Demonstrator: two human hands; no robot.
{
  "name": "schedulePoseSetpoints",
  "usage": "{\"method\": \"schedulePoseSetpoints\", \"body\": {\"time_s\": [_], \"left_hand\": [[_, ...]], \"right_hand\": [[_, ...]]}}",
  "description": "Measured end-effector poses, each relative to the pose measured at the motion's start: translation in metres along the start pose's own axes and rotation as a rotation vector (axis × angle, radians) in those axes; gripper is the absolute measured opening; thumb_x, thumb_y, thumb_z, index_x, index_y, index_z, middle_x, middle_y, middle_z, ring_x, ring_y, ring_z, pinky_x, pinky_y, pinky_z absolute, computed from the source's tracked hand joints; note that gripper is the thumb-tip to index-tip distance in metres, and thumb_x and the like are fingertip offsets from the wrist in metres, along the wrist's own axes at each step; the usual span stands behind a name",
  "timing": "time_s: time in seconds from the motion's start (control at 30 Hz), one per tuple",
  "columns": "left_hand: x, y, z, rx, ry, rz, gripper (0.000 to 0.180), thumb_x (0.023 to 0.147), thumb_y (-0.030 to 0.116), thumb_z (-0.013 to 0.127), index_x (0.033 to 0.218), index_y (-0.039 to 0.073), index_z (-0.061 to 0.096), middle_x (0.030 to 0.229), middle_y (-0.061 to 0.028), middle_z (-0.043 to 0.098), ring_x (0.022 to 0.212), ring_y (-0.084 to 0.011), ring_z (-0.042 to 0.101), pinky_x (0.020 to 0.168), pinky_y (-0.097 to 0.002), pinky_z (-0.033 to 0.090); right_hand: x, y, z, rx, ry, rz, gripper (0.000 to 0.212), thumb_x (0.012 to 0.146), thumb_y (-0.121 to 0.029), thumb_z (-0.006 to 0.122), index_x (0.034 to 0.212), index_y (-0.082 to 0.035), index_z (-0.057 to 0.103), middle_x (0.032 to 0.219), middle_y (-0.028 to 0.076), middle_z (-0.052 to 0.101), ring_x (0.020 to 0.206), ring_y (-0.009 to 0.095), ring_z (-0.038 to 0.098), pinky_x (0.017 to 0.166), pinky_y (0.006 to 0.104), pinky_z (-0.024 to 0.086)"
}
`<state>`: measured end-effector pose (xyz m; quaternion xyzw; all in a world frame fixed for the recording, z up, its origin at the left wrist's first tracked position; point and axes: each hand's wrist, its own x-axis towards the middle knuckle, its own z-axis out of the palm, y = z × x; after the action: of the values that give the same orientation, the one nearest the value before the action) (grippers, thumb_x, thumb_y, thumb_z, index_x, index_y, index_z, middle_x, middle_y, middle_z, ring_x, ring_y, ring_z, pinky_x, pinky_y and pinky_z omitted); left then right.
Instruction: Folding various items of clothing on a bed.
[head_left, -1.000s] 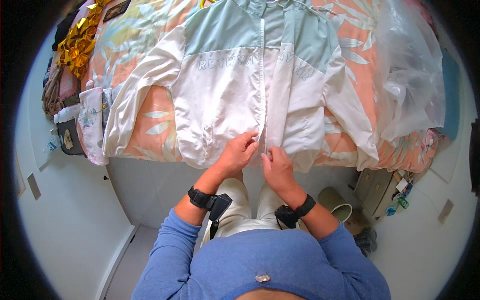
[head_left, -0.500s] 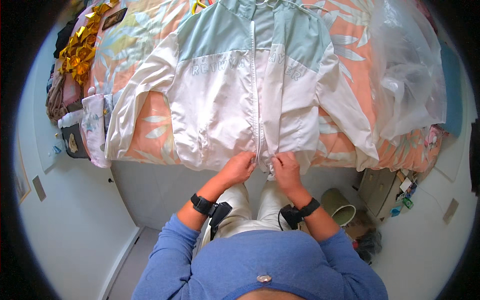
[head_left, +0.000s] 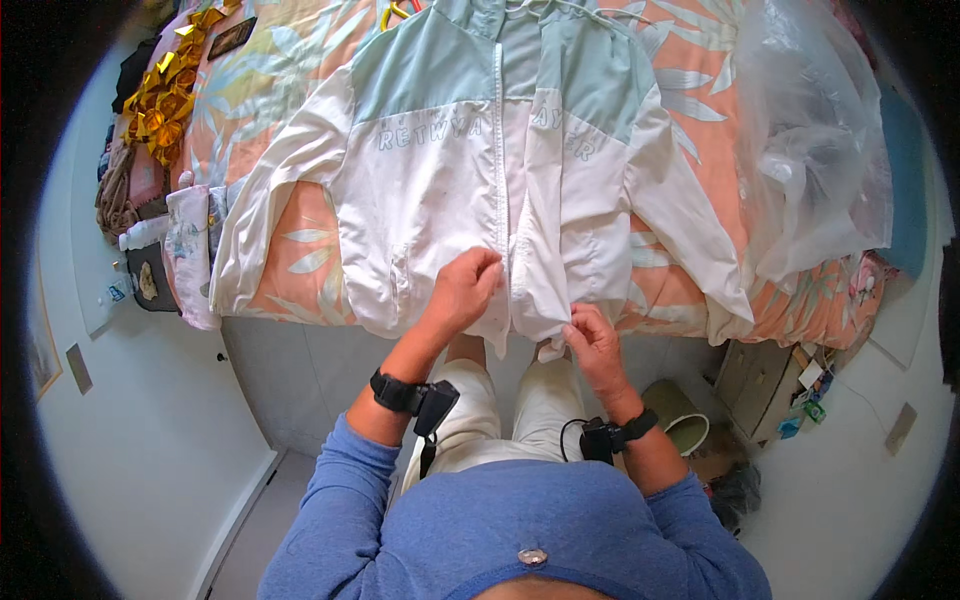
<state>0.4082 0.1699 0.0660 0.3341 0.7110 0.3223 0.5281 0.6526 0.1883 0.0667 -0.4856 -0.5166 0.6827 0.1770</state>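
A light jacket (head_left: 430,210), pale green at the shoulders and white below, lies spread front up with its zipper (head_left: 499,170) undone. Its sleeves reach out to both sides. My left hand (head_left: 465,292) is closed, its fingertips at the zipper edge of the left front panel, a little above the hem. Lower and to the right, my right hand (head_left: 597,345) pinches the bottom hem of the right front panel. A small bunched bit of that hem hangs beside my right fingers.
The jacket rests on a bed with an orange leaf-patterned cover (head_left: 305,240). Clear plastic sheeting (head_left: 815,160) is at the right. Gold ribbon (head_left: 165,100), a phone (head_left: 232,38) and folded cloth (head_left: 190,250) lie at the left. A bin (head_left: 680,420) stands on the floor.
My left hand has moved up and left along the zipper edge. My right hand has shifted slightly right and down, still at the hem. The front panels are further apart at the bottom.
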Motion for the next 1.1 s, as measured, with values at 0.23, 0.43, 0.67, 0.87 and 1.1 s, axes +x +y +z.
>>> {"method": "schedulePoseSetpoints", "body": {"time_s": [0.23, 0.43, 0.67, 0.87, 1.1], "left_hand": [[0.078, 0.011, 0.015, 0.307, 0.214, 0.178, 0.034, 0.089, 0.016, 0.059, 0.117, -0.003, 0.056, 0.099, -0.0198, 0.067, 0.090, -0.0305, 0.065, 0.080, -0.0372, 0.050], [0.094, 0.012, 0.030, 0.393, 0.280, -0.016, 0.039, 0.081, 0.017, 0.066, 0.114, -0.001, 0.057, 0.095, -0.0185, 0.067, 0.087, -0.0312, 0.066, 0.078, -0.0389, 0.051], [0.083, 0.020, 0.038, 0.428, 0.247, -0.020, 0.035, 0.078, 0.018, 0.068, 0.104, -0.001, 0.057, 0.089, -0.0185, 0.066, 0.083, -0.0319, 0.066, 0.075, -0.0396, 0.051], [0.082, 0.030, 0.040, 0.374, 0.036, -0.028, 0.028, 0.079, 0.019, 0.070, 0.094, -0.003, 0.059, 0.085, -0.0154, 0.065, 0.077, -0.0252, 0.064, 0.070, -0.0358, 0.050], [0.053, 0.029, 0.048, -0.336, 0.133, -0.180, 0.018, 0.084, 0.012, 0.068, 0.093, 0.000, 0.060, 0.077, -0.0045, 0.060, 0.072, -0.0114, 0.057, 0.065, -0.0274, 0.048]], "right_hand": [[0.028, 0.002, -0.025, -0.547, 0.435, -0.119, 0.022, 0.085, -0.018, 0.066, 0.092, 0.002, 0.059, 0.095, 0.019, 0.060, 0.087, 0.033, 0.058, 0.078, 0.0396, 0.047], [0.074, 0.008, -0.054, -0.708, 0.483, -0.019, 0.031, 0.087, -0.027, 0.065, 0.092, 0.003, 0.057, 0.085, 0.023, 0.060, 0.080, 0.039, 0.059, 0.072, 0.0468, 0.046], [0.068, 0.018, -0.051, -0.733, 0.515, 0.022, 0.030, 0.092, -0.024, 0.060, 0.092, 0.005, 0.053, 0.085, 0.028, 0.059, 0.083, 0.047, 0.057, 0.073, 0.0503, 0.045], [0.052, -0.002, -0.066, -0.712, 0.467, -0.060, 0.024, 0.093, -0.021, 0.058, 0.095, 0.003, 0.053, 0.090, 0.027, 0.059, 0.087, 0.048, 0.055, 0.073, 0.0520, 0.044], [0.032, -0.016, -0.100, -0.719, 0.401, 0.060, 0.023, 0.092, -0.019, 0.058, 0.098, 0.002, 0.054, 0.091, 0.025, 0.059, 0.084, 0.045, 0.056, 0.072, 0.0506, 0.044]]}}
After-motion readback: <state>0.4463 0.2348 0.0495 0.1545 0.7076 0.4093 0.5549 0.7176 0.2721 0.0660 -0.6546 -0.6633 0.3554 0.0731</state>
